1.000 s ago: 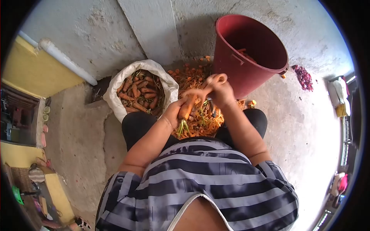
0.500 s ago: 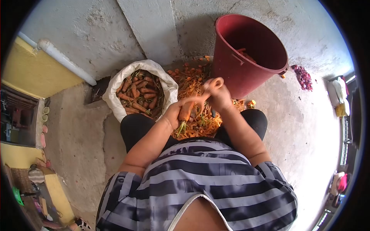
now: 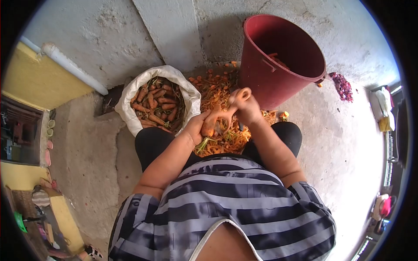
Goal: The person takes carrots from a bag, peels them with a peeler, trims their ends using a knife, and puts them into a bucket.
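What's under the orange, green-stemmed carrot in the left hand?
Below the orange, green-stemmed carrot lies a loose heap of orange peelings. The hands and carrot cover part of it; whatever is beneath the heap can't be seen.

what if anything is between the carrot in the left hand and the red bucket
The right hand and its orange peeler stand between the carrot and the red bucket; nothing visible covers the bucket's open top.
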A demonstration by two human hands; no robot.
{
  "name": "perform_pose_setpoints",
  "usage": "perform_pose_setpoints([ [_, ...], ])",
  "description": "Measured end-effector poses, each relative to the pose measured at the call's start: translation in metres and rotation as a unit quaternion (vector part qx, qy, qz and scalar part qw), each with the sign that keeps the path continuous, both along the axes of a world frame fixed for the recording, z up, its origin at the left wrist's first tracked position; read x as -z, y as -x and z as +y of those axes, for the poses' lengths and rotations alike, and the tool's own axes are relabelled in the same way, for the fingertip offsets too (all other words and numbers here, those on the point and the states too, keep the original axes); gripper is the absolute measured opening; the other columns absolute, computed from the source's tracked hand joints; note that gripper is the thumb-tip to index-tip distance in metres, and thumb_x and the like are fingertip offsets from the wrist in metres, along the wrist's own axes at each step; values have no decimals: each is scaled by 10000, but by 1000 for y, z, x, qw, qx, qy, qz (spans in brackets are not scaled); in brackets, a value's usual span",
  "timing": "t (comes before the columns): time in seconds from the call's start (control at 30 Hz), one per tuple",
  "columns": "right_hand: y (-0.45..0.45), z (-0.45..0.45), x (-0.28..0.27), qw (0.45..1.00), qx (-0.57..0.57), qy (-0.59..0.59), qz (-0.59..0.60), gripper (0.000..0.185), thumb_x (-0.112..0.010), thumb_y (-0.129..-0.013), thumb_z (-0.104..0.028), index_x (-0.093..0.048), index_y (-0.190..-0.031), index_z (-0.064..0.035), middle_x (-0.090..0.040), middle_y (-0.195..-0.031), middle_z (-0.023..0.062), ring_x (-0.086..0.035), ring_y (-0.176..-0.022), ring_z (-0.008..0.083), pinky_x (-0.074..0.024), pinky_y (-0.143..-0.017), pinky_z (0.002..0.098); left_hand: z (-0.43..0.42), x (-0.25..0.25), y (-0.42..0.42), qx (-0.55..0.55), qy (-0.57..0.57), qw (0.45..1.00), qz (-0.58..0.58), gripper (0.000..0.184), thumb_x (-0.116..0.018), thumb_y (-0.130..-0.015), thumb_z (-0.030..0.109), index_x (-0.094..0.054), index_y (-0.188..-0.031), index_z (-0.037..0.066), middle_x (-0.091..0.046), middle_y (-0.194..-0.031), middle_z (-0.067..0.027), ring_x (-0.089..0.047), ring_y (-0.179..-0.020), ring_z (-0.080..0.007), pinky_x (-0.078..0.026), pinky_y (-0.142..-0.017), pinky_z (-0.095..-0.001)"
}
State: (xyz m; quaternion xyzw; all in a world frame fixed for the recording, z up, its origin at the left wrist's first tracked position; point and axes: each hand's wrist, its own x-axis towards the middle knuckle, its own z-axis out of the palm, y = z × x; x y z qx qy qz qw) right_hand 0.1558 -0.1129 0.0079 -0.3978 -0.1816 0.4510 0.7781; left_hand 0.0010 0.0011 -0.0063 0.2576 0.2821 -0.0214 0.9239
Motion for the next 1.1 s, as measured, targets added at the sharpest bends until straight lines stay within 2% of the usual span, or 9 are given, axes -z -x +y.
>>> perform_pose_setpoints([
  [0.13,23,9,-4,999,-45,27,4,219,-687,-662,-17,-518,-800,-36,-541,-707,52,-549,-643,177,-457,-581,289,-14,-14,-3,-17,-28,999,21,318,-423,-906,320,-491,-1071,57,-489,-805,-55,-492,-649,-153,-427,-547,-259],
  [0.33,-104,2,81,945,288,157,2,230,-686,-717,-62,-514,-870,-42,-559,-786,94,-570,-654,198,-492,-583,340,-5,3,4,72,24,997,-10,358,-415,-904,322,-455,-1165,81,-469,-785,-52,-472,-655,-135,-414,-565,-257],
  [0.43,-89,-13,51,955,259,102,102,238,-696,-727,-115,-514,-867,-51,-549,-781,82,-564,-680,198,-486,-581,352,1,-3,2,48,16,999,3,364,-407,-906,318,-445,-1176,76,-470,-776,-49,-475,-650,-138,-418,-567,-256],
  [0.53,-47,-16,27,987,94,63,111,229,-680,-751,-159,-505,-868,-66,-555,-774,68,-570,-720,206,-472,-573,346,7,12,-2,30,45,999,-9,327,-421,-898,300,-493,-1110,61,-520,-784,-78,-515,-638,-161,-448,-548,-272],
  [0.7,28,3,3,1000,-6,7,16,267,-713,-711,-138,-504,-841,-35,-553,-696,70,-553,-609,179,-468,-550,311,-7,9,-8,-6,-73,997,32,266,-413,-902,267,-528,-1043,73,-560,-788,-74,-572,-663,-176,-476,-540,-283],
  [0.9,-80,-3,60,928,282,242,-7,251,-685,-746,-173,-503,-848,-33,-530,-757,82,-552,-623,193,-487,-553,336,-4,3,1,71,-97,993,15,311,-404,-918,267,-492,-1113,42,-527,-883,-68,-526,-761,-164,-443,-662,-277],
  [1.0,-99,-19,103,924,280,236,107,293,-680,-754,-219,-507,-888,-25,-536,-787,95,-558,-660,202,-492,-558,349,-6,-7,-4,0,-488,867,-103,316,-484,-884,177,-460,-1156,18,-510,-910,-82,-509,-809,-196,-418,-728,-288],
  [1.03,-94,-27,107,929,260,225,135,305,-677,-757,-230,-501,-900,-28,-535,-812,98,-560,-687,208,-495,-567,358,-9,-31,-1,-8,-745,659,-101,336,-548,-832,96,-454,-1138,-8,-488,-969,-108,-494,-876,-225,-395,-785,-289],
  [1.1,-77,-37,115,930,227,272,99,295,-671,-764,-239,-498,-886,-33,-529,-835,94,-554,-728,212,-493,-588,367,-2,-24,-2,-50,-800,591,-90,335,-579,-810,100,-463,-1105,-11,-472,-944,-106,-486,-856,-223,-397,-760,-305],
])
